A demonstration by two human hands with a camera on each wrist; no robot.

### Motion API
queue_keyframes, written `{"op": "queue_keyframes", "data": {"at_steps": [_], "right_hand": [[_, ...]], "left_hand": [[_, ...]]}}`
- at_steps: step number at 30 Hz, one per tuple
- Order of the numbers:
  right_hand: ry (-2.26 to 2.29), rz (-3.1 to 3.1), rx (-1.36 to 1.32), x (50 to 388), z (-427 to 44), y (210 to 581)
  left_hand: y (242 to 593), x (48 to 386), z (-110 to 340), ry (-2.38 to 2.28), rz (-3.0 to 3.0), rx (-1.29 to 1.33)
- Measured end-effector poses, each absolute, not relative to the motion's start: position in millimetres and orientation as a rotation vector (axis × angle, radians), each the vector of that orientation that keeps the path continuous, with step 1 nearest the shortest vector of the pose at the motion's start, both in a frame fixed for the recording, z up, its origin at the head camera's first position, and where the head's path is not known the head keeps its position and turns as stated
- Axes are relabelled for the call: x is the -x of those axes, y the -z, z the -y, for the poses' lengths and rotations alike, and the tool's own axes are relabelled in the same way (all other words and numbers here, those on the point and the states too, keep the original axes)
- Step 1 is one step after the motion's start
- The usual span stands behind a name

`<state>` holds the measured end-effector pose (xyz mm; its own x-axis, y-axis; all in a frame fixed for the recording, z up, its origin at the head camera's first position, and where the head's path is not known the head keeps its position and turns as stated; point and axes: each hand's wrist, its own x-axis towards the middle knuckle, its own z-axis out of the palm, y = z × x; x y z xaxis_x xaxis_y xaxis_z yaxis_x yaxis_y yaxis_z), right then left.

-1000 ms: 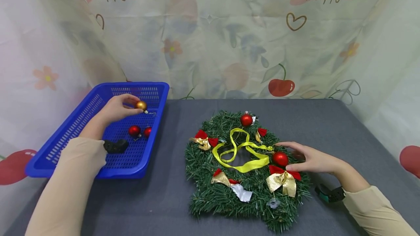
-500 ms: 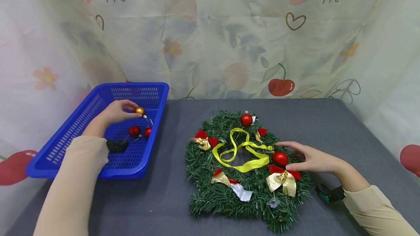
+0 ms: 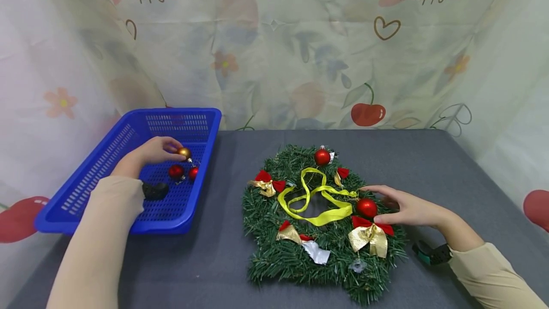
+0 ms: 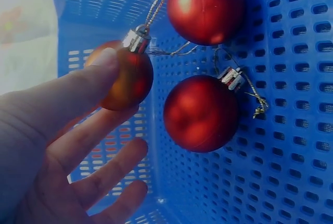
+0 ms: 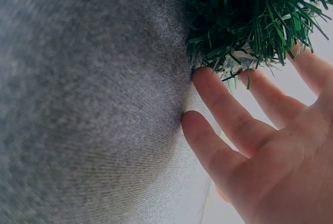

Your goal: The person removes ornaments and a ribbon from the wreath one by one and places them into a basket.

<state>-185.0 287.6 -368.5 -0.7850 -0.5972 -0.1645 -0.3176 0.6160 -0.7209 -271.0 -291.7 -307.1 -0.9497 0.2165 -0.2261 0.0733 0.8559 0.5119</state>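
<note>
Left hand (image 3: 155,151) pinches shiny gold ball ornament (image 3: 185,153) inside blue perforated plastic basket (image 3: 163,226); right hand (image 3: 411,209), fingers relaxed, touches green tinsel wreath (image 3: 274,223); likely ornament-handling step; next calls for steady pinch.

1. Blue rectangular basket (image 3: 160,226), at nine o'clock in the head view: smooth plastic, slightly glossy.
2. Golden round ball (image 4: 136,81): smooth, softly shining; its silver cap (image 4: 137,39) looks like glossy metal.
3. Green bushy wreath (image 3: 280,257), at five o'clock: rough, plastic-looking needles.
4. Grey table cover (image 5: 93,94): matt, woven cloth.
</note>
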Motion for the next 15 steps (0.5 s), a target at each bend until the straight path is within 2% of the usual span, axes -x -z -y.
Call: {"op": "queue_keyframes", "data": {"at_steps": [15], "right_hand": [[0.983,-2.449,0.722,184.3,-287.1,368.3]], "left_hand": [[313.1,275.7,290.5,-0.649,-2.777,-0.265]]}}
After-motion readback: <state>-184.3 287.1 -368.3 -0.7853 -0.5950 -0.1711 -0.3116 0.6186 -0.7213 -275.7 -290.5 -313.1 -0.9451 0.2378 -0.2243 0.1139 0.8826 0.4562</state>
